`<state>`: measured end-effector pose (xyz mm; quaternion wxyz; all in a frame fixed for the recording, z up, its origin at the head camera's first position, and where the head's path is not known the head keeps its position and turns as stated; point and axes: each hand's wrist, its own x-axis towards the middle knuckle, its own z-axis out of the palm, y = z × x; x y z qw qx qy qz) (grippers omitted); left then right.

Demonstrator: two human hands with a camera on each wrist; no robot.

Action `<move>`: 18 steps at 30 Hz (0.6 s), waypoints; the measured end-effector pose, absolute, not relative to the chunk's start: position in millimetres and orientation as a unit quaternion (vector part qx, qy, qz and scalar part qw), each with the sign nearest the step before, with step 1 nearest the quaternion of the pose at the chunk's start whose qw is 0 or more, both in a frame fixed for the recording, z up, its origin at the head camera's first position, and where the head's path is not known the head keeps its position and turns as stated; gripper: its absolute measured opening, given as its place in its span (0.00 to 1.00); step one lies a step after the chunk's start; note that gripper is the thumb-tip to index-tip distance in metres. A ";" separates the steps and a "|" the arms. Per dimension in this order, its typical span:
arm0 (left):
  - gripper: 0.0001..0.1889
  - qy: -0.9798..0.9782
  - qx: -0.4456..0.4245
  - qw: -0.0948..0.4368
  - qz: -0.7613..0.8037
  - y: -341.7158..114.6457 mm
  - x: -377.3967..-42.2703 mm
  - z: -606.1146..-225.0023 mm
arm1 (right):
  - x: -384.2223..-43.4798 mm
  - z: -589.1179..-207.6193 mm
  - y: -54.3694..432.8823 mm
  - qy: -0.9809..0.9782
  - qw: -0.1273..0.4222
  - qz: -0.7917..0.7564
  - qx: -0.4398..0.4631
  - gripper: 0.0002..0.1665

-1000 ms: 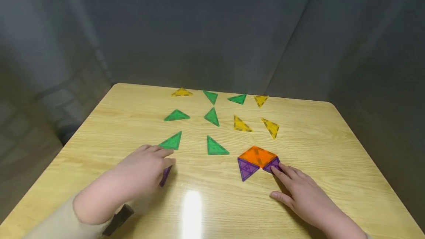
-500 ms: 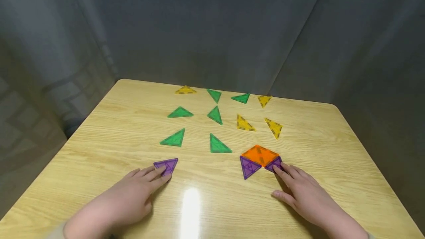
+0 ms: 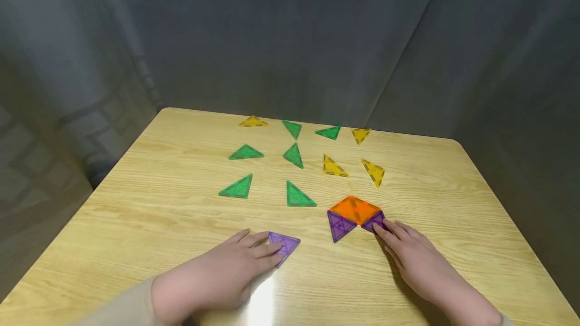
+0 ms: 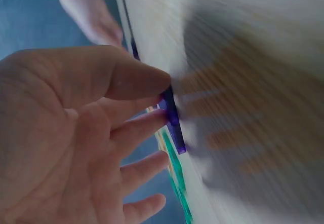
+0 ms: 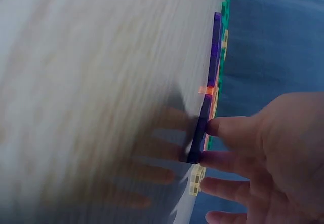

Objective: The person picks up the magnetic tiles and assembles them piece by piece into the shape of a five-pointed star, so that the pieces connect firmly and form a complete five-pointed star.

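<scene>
Purple and see-through, a loose triangle (image 3: 289, 243) lies at the fingertips of my left hand (image 3: 228, 273). Those fingers are loosely spread and nearly straight, touching the piece without curling round it; whether my thumb meets its edge, I can't tell. Half a second ago hand and triangle were farther left; now they have come across the table (image 3: 149, 215), so I judge the gap to the other pieces is narrower, though not closed.

Ahead and to the right of these fingers, my right hand (image 3: 419, 263) keeps its place, its thumb now tucked closer. Its fingers are extended, the foremost resting on a second purple triangle (image 3: 372, 221), not gripping it. Just left of those fingertips is a third purple triangle (image 3: 341, 226), and directly beyond both, against their edges, sit the orange pieces (image 3: 350, 208).

Farther from my fingers, unmoved, six green triangles (image 3: 298, 196) lie apart, beyond the left ones mostly; four yellow triangles (image 3: 373, 172) are scattered among and beside them, out to the far edge.
</scene>
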<state>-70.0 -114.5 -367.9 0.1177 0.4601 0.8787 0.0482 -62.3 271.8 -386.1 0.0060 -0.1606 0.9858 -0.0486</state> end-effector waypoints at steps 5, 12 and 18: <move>0.38 0.818 0.562 0.119 0.008 -70.7 -72.8 -367.0 | -65.4 -385.0 275.1 0.984 -0.001 -0.032 -0.174 0.32; 0.36 0.751 0.648 0.106 -0.063 -4.8 -77.2 -367.7 | -67.2 -381.8 279.4 0.982 0.000 -0.071 -0.174 0.38; 0.39 0.766 0.619 0.128 -0.115 41.6 -85.6 -367.6 | -68.7 -379.2 282.3 0.979 -0.003 -0.108 -0.174 0.41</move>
